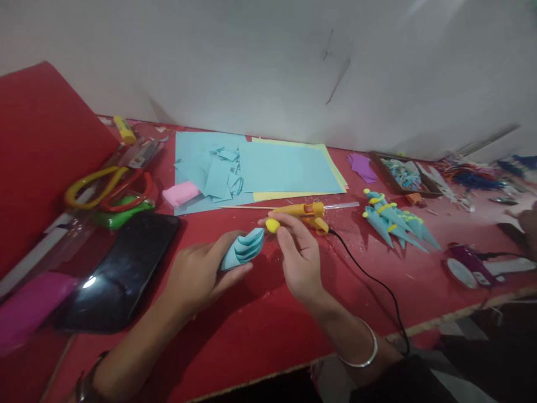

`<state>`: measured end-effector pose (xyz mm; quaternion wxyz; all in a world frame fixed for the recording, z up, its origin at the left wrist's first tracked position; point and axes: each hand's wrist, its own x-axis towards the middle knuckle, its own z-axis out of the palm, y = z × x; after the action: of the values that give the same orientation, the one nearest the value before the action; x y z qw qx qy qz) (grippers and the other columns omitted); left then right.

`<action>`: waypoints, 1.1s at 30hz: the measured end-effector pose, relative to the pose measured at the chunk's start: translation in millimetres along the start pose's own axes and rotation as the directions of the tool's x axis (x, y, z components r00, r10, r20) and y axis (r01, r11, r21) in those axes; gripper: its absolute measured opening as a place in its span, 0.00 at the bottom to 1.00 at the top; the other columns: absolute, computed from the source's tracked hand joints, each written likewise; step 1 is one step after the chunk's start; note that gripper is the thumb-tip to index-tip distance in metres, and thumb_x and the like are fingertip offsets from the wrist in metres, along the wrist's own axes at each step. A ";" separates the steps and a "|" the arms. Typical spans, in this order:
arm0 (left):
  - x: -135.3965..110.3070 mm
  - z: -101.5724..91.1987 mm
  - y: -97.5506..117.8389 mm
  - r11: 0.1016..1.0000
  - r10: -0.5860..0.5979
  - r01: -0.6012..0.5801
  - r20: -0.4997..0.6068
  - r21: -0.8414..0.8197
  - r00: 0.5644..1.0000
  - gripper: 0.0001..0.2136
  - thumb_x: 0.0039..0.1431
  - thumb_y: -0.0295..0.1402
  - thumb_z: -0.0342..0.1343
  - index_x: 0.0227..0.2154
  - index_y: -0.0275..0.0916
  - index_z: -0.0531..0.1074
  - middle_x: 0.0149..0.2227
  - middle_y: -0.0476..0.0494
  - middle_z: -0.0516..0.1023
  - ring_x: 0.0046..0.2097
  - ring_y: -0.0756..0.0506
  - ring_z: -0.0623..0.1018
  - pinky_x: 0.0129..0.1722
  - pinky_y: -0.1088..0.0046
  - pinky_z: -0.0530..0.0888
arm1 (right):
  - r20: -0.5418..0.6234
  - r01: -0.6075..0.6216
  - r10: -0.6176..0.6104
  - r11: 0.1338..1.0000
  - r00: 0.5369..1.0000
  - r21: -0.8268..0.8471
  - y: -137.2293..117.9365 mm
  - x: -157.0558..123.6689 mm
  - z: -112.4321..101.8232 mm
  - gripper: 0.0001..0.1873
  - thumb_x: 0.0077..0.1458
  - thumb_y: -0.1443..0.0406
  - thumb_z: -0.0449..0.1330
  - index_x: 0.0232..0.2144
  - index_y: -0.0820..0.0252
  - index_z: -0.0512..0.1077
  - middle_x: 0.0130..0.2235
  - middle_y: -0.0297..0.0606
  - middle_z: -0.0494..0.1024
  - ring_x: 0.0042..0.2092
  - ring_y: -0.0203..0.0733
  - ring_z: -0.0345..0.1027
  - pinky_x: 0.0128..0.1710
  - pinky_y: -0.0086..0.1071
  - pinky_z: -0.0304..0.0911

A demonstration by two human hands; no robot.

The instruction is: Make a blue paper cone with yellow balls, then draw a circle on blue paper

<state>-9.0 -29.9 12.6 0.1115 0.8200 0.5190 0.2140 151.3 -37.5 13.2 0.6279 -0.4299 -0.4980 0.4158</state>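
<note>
Between the thumb and fingers of my left hand (199,268) is a folded light-blue paper piece (243,249), its layered folds facing right. My right hand (302,257) pinches a small yellow ball (272,225), fuzzy or soft-looking, just right of the paper's tip and apart from it. Right behind my right hand lies a yellow glue gun (308,210) with a clear glue stick in its back and a black cord running to the front edge. A thin wooden stick (247,207) lies by its nozzle.
Light-blue sheets (289,168) and paper scraps (220,176) lie by the wall, near a pink block (181,193). At left are scissors (90,184) and a black phone (126,274). To the right sit blue paper cones with yellow balls (394,218), a tray (428,187) and a purple device (470,263).
</note>
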 end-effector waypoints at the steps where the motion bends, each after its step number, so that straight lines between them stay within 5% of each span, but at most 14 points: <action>1: 0.0 -0.3 0.3 1.000 0.007 -0.007 -0.007 0.007 1.000 0.21 0.53 0.49 0.44 0.41 0.40 0.69 0.22 0.47 0.75 0.22 0.45 0.74 0.20 0.75 0.62 | -0.007 0.017 -0.017 1.000 1.000 -0.010 -0.7 0.5 -0.7 0.09 0.55 0.61 0.54 0.38 0.54 0.71 0.38 0.35 0.77 0.38 0.36 0.71 0.39 0.34 0.69; 10: 0.5 -0.2 1.7 0.997 0.011 -0.008 -0.038 0.081 0.999 0.21 0.54 0.48 0.42 0.40 0.40 0.71 0.19 0.48 0.74 0.19 0.47 0.72 0.20 0.75 0.62 | 0.128 0.197 -0.177 0.965 0.976 -0.173 -5.7 1.1 -5.5 0.12 0.57 0.67 0.50 0.41 0.52 0.71 0.42 0.35 0.76 0.45 0.38 0.68 0.45 0.39 0.66; 20: 0.2 -0.3 3.9 0.999 0.010 -0.009 -0.017 0.031 1.000 0.19 0.52 0.48 0.45 0.39 0.42 0.70 0.21 0.48 0.75 0.21 0.47 0.73 0.20 0.75 0.62 | 0.022 0.135 -0.133 0.983 0.991 -0.127 -5.2 0.1 -4.1 0.11 0.58 0.64 0.50 0.39 0.53 0.71 0.39 0.35 0.75 0.41 0.37 0.69 0.40 0.35 0.68; 33: -2.4 4.1 0.9 0.997 0.051 -0.047 -0.064 0.060 0.997 0.19 0.53 0.46 0.44 0.40 0.41 0.71 0.21 0.48 0.75 0.20 0.47 0.72 0.20 0.75 0.62 | 0.144 0.214 -0.190 0.960 0.971 -0.179 -4.7 -2.9 -4.0 0.14 0.58 0.68 0.50 0.44 0.50 0.69 0.43 0.34 0.75 0.44 0.38 0.68 0.44 0.37 0.66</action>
<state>-7.2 -32.2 8.7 0.0652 0.8280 0.5081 0.2280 155.3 -42.1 16.4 0.5899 -0.4085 -0.6159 0.3254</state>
